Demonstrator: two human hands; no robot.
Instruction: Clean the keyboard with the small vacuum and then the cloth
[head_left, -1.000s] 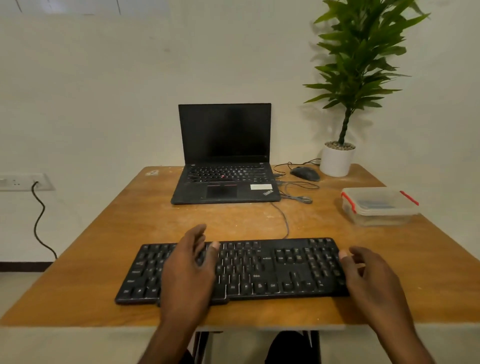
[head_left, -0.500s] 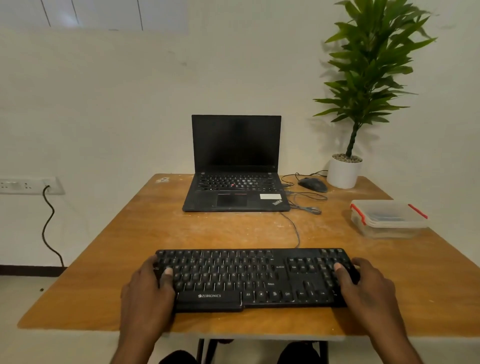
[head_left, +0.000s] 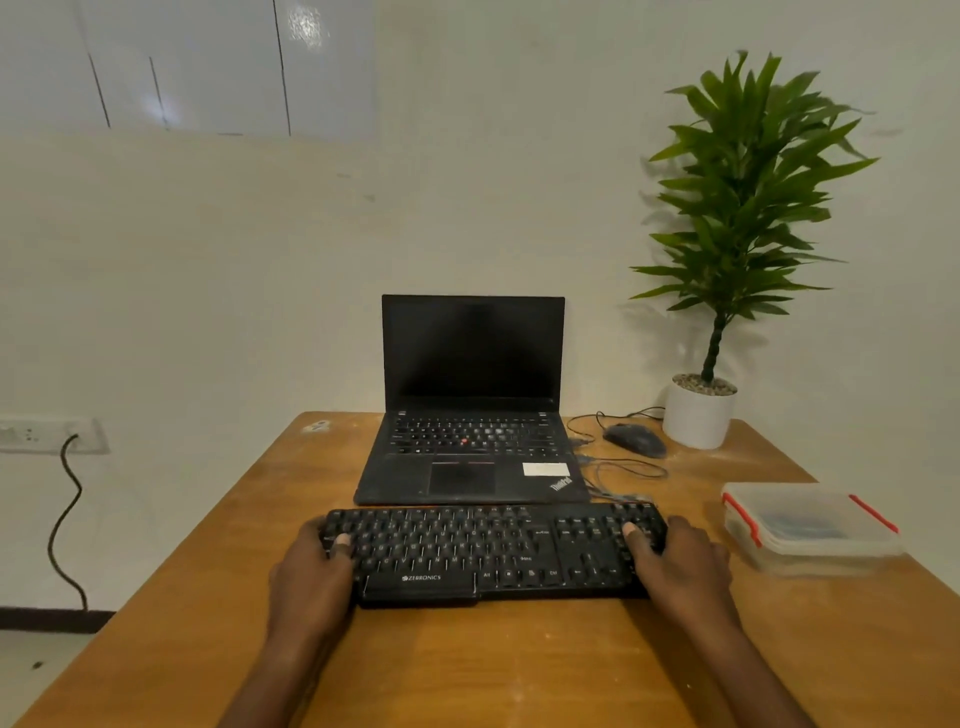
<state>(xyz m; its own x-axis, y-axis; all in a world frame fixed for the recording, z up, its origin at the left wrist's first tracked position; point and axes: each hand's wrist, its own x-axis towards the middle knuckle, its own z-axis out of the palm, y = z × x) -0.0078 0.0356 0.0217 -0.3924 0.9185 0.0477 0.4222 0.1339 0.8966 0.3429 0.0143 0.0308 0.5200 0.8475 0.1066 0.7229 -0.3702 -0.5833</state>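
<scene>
A black keyboard (head_left: 493, 551) lies across the middle of the wooden table (head_left: 519, 670), its far edge almost touching the laptop. My left hand (head_left: 311, 577) grips its left end, thumb on the keys. My right hand (head_left: 680, 571) grips its right end the same way. No vacuum or cloth is clearly visible; a clear lidded box (head_left: 810, 530) with red clips at the right holds something bluish that I cannot make out.
An open black laptop (head_left: 470, 415) stands behind the keyboard. A mouse (head_left: 636, 439) with loose cables lies to its right, beside a potted plant (head_left: 698, 413). A wall socket with a black cord (head_left: 65, 519) is at the left.
Both hands went from resting over the keys to gripping the keyboard's ends, and the keyboard has slid away from the front edge up to the laptop.
</scene>
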